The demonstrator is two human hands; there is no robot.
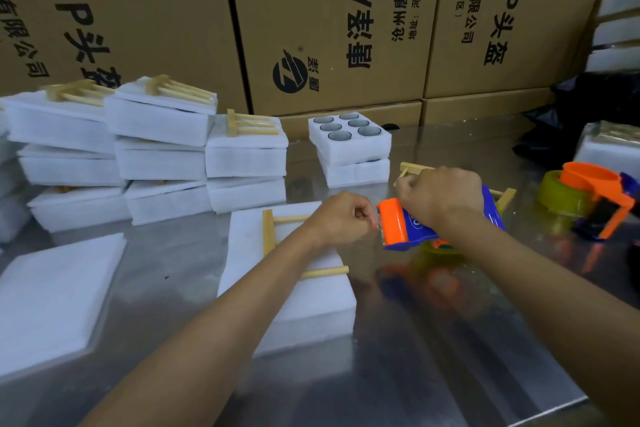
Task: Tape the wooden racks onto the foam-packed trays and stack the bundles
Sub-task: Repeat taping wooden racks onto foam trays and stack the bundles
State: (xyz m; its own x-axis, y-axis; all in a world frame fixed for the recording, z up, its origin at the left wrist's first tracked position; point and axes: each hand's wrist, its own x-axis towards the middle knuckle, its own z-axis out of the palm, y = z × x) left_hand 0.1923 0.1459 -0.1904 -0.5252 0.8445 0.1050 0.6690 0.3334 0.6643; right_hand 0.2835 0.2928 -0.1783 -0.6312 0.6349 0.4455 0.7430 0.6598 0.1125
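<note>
just right of the foam tray (304, 308), right hand (440, 196) grips the tape dispenser (398, 227); left hand (341, 218) pinches the tape end. best pull it taut across the wooden rack (268, 232).

Both bare forearms reach forward from the lower edge of the view, angling inward so the hands nearly meet. The left hand (341, 218) is closed in a loose fist, knuckles up, its fingers (363, 213) pinched together at the tip toward the right. The right hand (438, 196) sits a little higher and farther forward, back of the hand upward, fingers curled down around the orange-and-blue plastic tape dispenser (398, 227), wrist bent slightly.
</note>
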